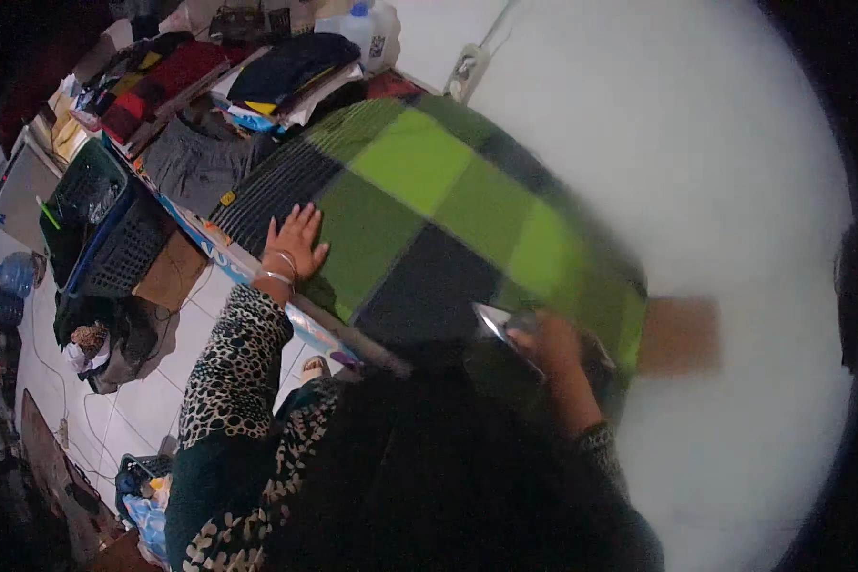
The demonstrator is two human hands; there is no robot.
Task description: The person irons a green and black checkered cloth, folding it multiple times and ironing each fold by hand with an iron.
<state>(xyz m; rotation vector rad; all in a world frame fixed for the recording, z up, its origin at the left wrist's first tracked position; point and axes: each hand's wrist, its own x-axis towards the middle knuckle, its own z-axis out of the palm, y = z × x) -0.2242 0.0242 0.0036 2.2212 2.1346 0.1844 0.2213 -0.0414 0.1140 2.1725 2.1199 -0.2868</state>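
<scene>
Iron point(493, 322), likely heavyish, rigid and hot below, best held by its handle, on soft, light checked cloth point(367, 234) toward table's point(322, 334) near edge; right hand point(549, 345) curled round it, left hand point(296, 248) flat, fingers spread, on cloth by left edge, gripping nothing.

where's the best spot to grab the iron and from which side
Best, I'd say, to take the iron by its upper, rear part, coming from the picture's lower right, where the right hand holds it. Its pointed metal front faces the upper left, so that approach likely stays behind the tip. The hand hides the handle's exact shape.
</scene>
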